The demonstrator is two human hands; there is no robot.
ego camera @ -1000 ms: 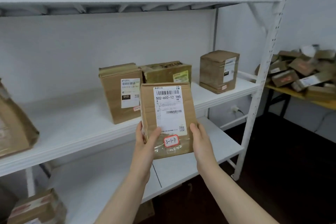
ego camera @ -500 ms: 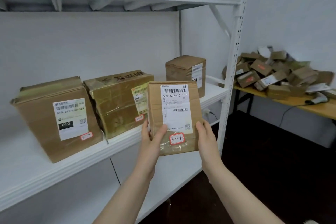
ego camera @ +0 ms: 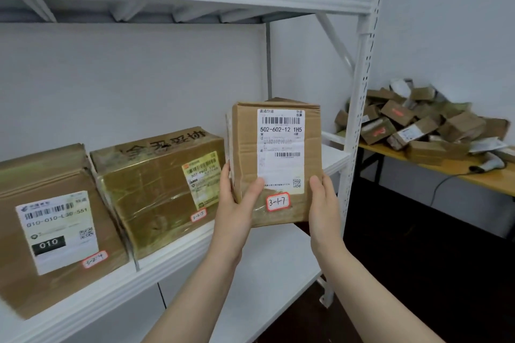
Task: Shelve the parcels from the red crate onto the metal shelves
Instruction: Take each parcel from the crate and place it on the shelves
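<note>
Head view: parcel [ego camera: 278, 161] upright, label facing camera, gripped by left hand [ego camera: 234, 209], right hand [ego camera: 324, 207].

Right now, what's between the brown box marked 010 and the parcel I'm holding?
The tape-wrapped brown cardboard box with a yellow label, per the head view.
</note>
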